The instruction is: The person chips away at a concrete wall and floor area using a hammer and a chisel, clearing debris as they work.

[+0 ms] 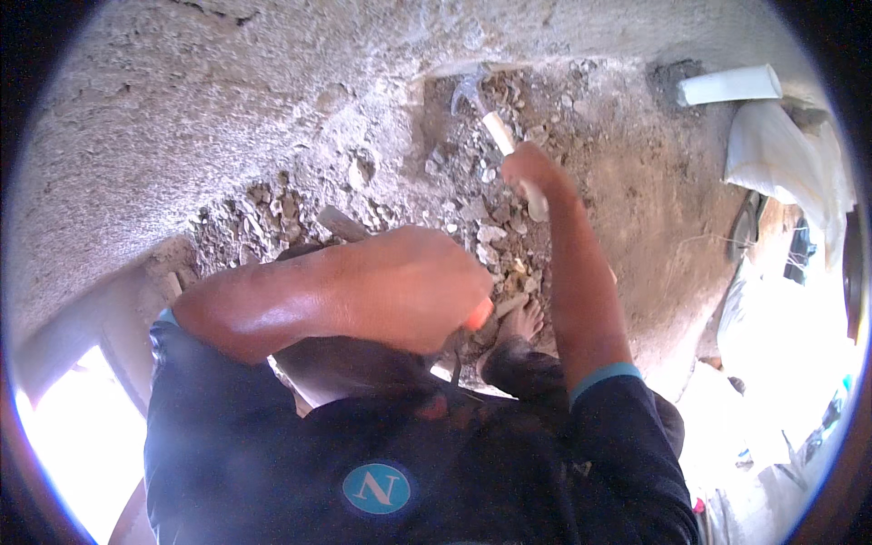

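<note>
Hammer (486, 113), gripped in my right hand (531, 168), is raised at one o'clock over broken rubble (472, 213); left hand (413, 286) clutches an orange-handled tool (480, 313). Wall (227, 118) partly chipped, most intact.

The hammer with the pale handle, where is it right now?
In the head view, the pale-handled metal hammer is at top centre, gripped by the right hand, its head over the broken rubble by the rough grey wall.

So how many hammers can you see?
1. The hammer is up by the broken wall, its pale handle gripped in the right hand, above the rubble. More tools could be hidden behind the left arm.
</note>
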A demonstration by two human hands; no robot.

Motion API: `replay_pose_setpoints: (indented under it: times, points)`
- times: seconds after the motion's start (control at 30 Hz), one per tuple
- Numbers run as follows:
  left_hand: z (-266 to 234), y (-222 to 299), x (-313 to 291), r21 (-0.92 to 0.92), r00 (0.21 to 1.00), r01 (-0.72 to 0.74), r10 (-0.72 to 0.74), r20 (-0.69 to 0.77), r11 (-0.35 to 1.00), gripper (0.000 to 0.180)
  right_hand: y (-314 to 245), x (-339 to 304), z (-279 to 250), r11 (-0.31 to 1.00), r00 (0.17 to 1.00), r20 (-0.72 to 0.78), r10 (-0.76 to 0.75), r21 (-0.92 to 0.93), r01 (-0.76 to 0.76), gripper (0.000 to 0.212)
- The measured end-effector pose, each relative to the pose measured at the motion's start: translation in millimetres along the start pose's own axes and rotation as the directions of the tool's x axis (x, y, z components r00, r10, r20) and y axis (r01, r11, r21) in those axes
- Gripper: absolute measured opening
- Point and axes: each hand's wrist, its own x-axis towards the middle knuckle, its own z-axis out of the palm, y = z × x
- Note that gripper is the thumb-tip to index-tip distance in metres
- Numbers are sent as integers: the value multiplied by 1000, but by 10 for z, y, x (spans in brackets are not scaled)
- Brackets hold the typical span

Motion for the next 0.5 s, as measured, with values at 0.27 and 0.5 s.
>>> replay_pose_setpoints:
  times: [0.27,0.5]
  points:
    - [109,-26,-38,-47,999,35,-37,-37,998,18,-314,-553,252,703,786,-547,289,679,213,16]
    - [261,58,-169,-19,985,35,-37,-167,999,17,-404,164,1087,874,490,-839,237,405,270,37]
